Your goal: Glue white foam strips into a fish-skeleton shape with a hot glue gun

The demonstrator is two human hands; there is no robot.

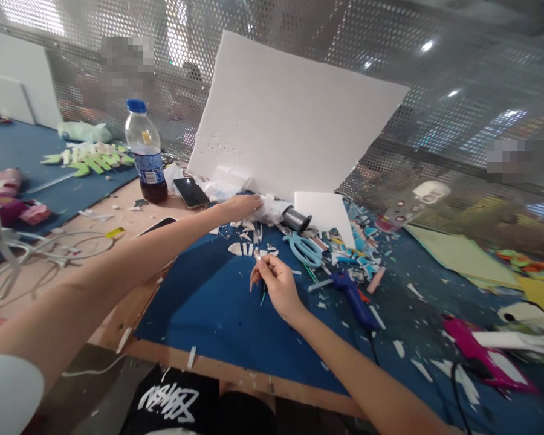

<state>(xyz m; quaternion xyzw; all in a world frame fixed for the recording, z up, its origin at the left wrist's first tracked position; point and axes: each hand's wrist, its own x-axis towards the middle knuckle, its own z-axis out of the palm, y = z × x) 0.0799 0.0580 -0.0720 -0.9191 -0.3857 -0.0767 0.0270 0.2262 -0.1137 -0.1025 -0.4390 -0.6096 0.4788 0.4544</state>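
Note:
My left hand (pixel 241 208) reaches to the back of the blue mat (pixel 208 302), its fingers closed against a crumpled clear plastic bag (pixel 272 210). My right hand (pixel 278 287) is nearer to me, fingers pinched together. From below its fingers pokes a thin dark tool (pixel 263 293), mostly hidden by the hand. Just beyond the fingertips lies a row of small white foam pieces (pixel 242 249). A dark grey spool (pixel 297 219) rests beside the bag, and light blue scissors (pixel 304 250) lie in front of it.
A white foam board (pixel 294 115) leans on the mesh screen. A bottle with dark drink (pixel 147 157) and a phone (pixel 191 192) stand and lie at left. To the right are a blue glue gun (pixel 354 301), a magenta glue gun (pixel 485 356), and scattered scraps (pixel 362 235).

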